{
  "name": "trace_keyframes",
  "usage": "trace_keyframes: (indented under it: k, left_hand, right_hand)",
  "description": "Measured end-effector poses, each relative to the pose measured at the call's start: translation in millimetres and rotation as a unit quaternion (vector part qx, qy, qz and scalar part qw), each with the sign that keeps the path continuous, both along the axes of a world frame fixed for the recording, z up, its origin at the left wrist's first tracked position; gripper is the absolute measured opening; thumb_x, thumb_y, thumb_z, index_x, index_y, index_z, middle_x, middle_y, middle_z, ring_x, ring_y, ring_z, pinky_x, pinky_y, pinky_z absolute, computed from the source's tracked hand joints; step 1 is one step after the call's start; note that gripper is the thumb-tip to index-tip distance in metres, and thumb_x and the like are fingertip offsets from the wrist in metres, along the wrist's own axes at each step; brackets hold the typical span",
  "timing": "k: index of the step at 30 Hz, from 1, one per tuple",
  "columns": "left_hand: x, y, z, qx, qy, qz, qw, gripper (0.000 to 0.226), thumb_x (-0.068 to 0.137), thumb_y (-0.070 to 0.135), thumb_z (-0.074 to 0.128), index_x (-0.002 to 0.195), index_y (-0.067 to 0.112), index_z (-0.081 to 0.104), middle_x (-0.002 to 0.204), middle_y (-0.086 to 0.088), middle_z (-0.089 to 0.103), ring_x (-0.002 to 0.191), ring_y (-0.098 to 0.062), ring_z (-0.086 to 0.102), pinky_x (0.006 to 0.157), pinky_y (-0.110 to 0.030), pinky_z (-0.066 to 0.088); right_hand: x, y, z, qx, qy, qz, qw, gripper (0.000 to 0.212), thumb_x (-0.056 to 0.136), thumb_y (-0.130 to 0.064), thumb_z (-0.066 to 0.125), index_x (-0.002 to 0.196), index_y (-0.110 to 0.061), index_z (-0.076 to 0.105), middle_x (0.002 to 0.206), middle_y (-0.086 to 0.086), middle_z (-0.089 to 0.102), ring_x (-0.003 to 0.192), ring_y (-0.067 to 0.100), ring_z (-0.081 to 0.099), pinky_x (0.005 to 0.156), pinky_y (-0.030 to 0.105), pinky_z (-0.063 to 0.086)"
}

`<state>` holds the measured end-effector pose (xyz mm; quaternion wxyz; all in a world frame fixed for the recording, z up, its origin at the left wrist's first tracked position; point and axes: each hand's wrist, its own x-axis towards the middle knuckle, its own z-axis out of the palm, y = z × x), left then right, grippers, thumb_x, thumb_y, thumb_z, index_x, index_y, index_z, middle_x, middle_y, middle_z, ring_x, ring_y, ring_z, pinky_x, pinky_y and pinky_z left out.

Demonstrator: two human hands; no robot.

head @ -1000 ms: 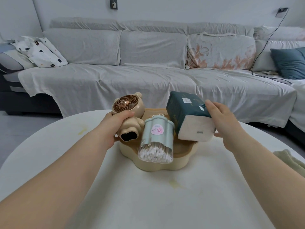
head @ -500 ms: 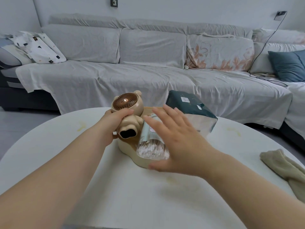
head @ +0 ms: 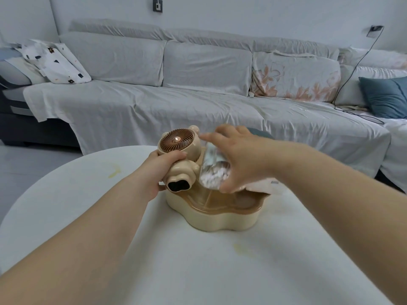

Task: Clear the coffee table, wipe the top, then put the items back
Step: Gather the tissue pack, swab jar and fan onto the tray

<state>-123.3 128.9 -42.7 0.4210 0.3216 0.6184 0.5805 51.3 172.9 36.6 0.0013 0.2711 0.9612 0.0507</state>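
While my left hand (head: 164,167) clamps the one bear fan (head: 178,155) and my right hand (head: 239,157) closes round the one cotton swab jar (head: 212,172), both just above the single tray (head: 220,219) on the worktop (head: 198,271), clearing looks barely begun. One tissue pack (head: 266,186) is left in the tray; yellow stains remain, so wiping and putting back are not yet done.

Glossy plastic tray (head: 220,219), matt white tabletop (head: 198,271)
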Motion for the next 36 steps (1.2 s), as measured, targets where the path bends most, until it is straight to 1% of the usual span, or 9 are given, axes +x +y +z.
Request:
trace_keyframes:
  k: [4, 9, 14, 19, 25, 28, 31, 34, 36]
  left_hand:
    - [-1, 0, -2, 0.006, -0.019, 0.001, 1.000, 0.048, 0.072, 0.033, 0.065, 0.116, 0.020, 0.051, 0.102, -0.007, 0.065, 0.085, -0.023, 0.061, 0.077, -0.038, 0.049]
    - [1, -1, 0, 0.023, -0.052, 0.008, 0.998, 0.043, 0.077, 0.035, 0.059, 0.116, 0.018, 0.049, 0.089, -0.001, 0.062, 0.071, -0.017, 0.060, 0.059, -0.029, 0.044]
    - [2, 2, 3, 0.038, -0.086, 0.017, 0.995, 0.039, 0.083, 0.032, 0.053, 0.117, 0.013, 0.050, 0.082, 0.000, 0.060, 0.067, -0.015, 0.057, 0.057, -0.028, 0.042]
    - [1, 4, 4, 0.051, -0.111, 0.022, 0.992, 0.028, 0.087, 0.028, 0.049, 0.110, 0.012, 0.053, 0.080, -0.001, 0.060, 0.067, -0.013, 0.056, 0.056, -0.025, 0.041]
    - [-1, 3, 2, 0.045, -0.129, 0.030, 0.990, 0.015, 0.089, 0.025, 0.047, 0.088, 0.014, 0.057, 0.076, 0.000, 0.055, 0.061, -0.012, 0.051, 0.050, -0.022, 0.042]
    - [-2, 3, 1, 0.041, -0.139, 0.037, 0.989, 0.017, 0.089, 0.024, 0.046, 0.076, 0.016, 0.055, 0.073, 0.001, 0.052, 0.055, -0.012, 0.045, 0.051, -0.021, 0.037]
    - [-3, 2, -1, 0.031, -0.140, 0.020, 0.989, 0.017, 0.088, 0.027, 0.047, 0.081, 0.015, 0.058, 0.077, 0.001, 0.056, 0.060, -0.012, 0.050, 0.054, -0.023, 0.038]
    - [-4, 2, -3, 0.032, -0.135, 0.016, 0.990, 0.020, 0.086, 0.030, 0.050, 0.092, 0.013, 0.060, 0.095, -0.005, 0.057, 0.070, -0.015, 0.051, 0.059, -0.024, 0.038]
    - [-4, 0, -2, 0.015, -0.133, 0.026, 0.991, 0.028, 0.083, 0.034, 0.055, 0.103, 0.014, 0.058, 0.105, -0.009, 0.050, 0.077, -0.018, 0.048, 0.058, -0.026, 0.039]
  right_hand:
    - [-17, 18, 3, 0.021, -0.057, -0.024, 0.998, 0.106, 0.062, -0.041, 0.070, 0.140, -0.034, -0.001, 0.147, 0.006, 0.014, 0.131, 0.032, 0.019, 0.103, 0.042, 0.030]
    - [-33, 37, -1, 0.006, -0.077, -0.061, 0.995, 0.109, 0.063, -0.035, 0.072, 0.140, -0.034, -0.004, 0.148, 0.006, 0.013, 0.133, 0.033, 0.018, 0.105, 0.048, 0.029]
    - [-38, 45, 1, -0.036, -0.073, -0.074, 0.994, 0.107, 0.065, -0.033, 0.072, 0.141, -0.034, -0.004, 0.154, 0.004, 0.004, 0.139, 0.032, 0.009, 0.109, 0.050, 0.022]
    - [-34, 45, 3, -0.109, 0.034, -0.065, 0.991, 0.093, 0.071, -0.042, 0.066, 0.142, -0.030, 0.006, 0.154, 0.003, 0.008, 0.140, 0.028, 0.010, 0.112, 0.048, 0.018]
    - [-17, 47, 8, 0.014, 0.169, -0.096, 0.981, 0.069, 0.082, -0.046, 0.051, 0.140, -0.026, 0.019, 0.152, 0.002, 0.022, 0.138, 0.026, 0.022, 0.114, 0.050, 0.014]
    - [23, 62, 9, 0.012, 0.364, -0.183, 0.913, 0.057, 0.086, -0.036, 0.051, 0.137, -0.020, 0.031, 0.147, 0.005, 0.033, 0.133, 0.027, 0.030, 0.110, 0.043, 0.022]
    - [70, 77, -5, -0.171, 0.537, -0.309, 0.766, 0.052, 0.087, -0.031, 0.050, 0.134, -0.016, 0.034, 0.145, 0.007, 0.034, 0.130, 0.025, 0.034, 0.103, 0.036, 0.027]
    - [99, 80, -39, -0.414, 0.516, -0.390, 0.640, 0.059, 0.084, -0.045, 0.050, 0.135, -0.020, 0.033, 0.145, 0.009, 0.032, 0.131, 0.031, 0.032, 0.105, 0.049, 0.024]
    - [104, 78, -59, -0.513, 0.488, -0.384, 0.593, 0.059, 0.081, -0.053, 0.048, 0.131, -0.024, 0.040, 0.136, 0.012, 0.041, 0.122, 0.037, 0.040, 0.099, 0.057, 0.028]
